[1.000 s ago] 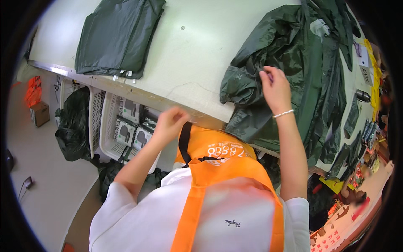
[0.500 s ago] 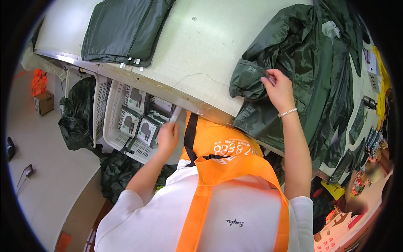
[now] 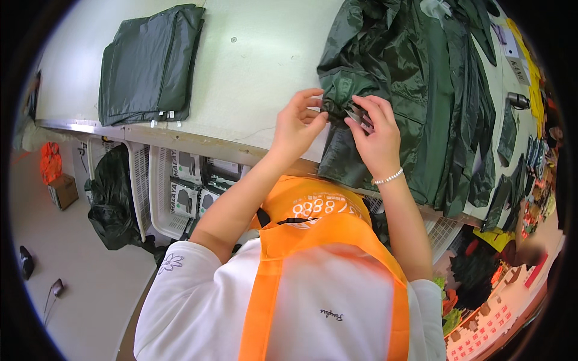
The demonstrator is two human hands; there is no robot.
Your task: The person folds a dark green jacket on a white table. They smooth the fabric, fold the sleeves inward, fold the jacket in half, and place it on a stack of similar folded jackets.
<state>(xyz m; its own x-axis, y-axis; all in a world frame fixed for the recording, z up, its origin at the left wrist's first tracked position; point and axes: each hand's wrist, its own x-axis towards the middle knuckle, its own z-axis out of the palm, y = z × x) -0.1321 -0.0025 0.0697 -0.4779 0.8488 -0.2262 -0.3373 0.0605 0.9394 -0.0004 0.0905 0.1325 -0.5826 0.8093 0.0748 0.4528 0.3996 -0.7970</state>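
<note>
A dark green, shiny rain jacket [image 3: 361, 51] lies bunched on the pale table, with a gathered cuff or edge [image 3: 334, 99] at its near left corner. At this edge my left hand [image 3: 299, 120] has its fingers and thumb curled in and pinches the fabric. Inside my right hand [image 3: 378, 132] is a small pair of metal thread snips [image 3: 357, 118], blades pointing left toward the same edge. Part of the snips is hidden by the fingers.
A stack of folded green garments [image 3: 147, 66] lies at the table's left. Below the front edge, a white basket [image 3: 158, 204] holds several packaged items. Green garments [image 3: 466, 108] pile up on the right, near a black bottle [image 3: 518, 100]. A cardboard box [image 3: 63, 191] sits on the floor.
My left hand has risen from beside the basket to the jacket's edge. The right hand stays at the jacket, now with the snips' blades showing. The view has shifted.
</note>
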